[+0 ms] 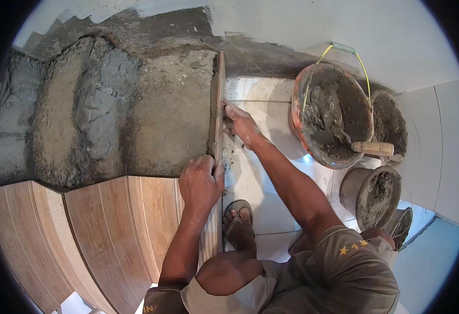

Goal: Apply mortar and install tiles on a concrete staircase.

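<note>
Left hand (202,180), fingers curled, holds the near end of the upright tile strip (220,89) at twelve o'clock; right hand (242,125), half open, touches its three-o'clock face. Likely stiff, brittle, moderately heavy: support both ends. Rough grey mortar (111,99) lies at ten o'clock.

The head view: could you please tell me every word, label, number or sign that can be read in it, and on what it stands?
Left sleeve: yellow letters, only partly showing; I won't copy them out.
Right sleeve: yellow stars, a sign without words.
Upright tile and orange-rimmed bucket: no readable text.
</note>
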`<state>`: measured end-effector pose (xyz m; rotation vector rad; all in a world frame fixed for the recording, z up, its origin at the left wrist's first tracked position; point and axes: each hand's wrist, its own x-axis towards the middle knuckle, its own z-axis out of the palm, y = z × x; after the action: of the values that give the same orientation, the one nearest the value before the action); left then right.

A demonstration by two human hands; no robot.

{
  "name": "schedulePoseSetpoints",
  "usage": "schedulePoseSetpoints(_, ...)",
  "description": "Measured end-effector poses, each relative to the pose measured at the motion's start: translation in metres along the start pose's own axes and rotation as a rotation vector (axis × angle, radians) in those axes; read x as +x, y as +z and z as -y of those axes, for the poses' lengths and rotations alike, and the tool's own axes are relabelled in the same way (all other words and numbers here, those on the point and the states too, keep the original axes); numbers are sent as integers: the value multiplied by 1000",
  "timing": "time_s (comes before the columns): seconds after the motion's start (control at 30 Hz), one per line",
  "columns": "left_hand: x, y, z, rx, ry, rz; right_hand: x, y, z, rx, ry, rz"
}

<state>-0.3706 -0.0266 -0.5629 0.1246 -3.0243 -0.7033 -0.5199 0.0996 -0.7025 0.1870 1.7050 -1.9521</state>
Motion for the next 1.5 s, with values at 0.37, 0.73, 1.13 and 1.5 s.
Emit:
schedulePoseSetpoints(0.37,0,-2,11,20,-1,-8,-231,-118,59,-1128,357,903)
schedulePoseSetpoints(0.73,5,0,-4,-6,-50,56,-418,-266,25,-254,672,-114)
schedulePoseSetpoints(1.13,-2,-3,2,-39,-36,-7,-377,-342,101,-790,531,107)
schedulePoseSetpoints(1.5,-1,-2,4,-78,-23,10,-453,-304,107,-1005,604,114)
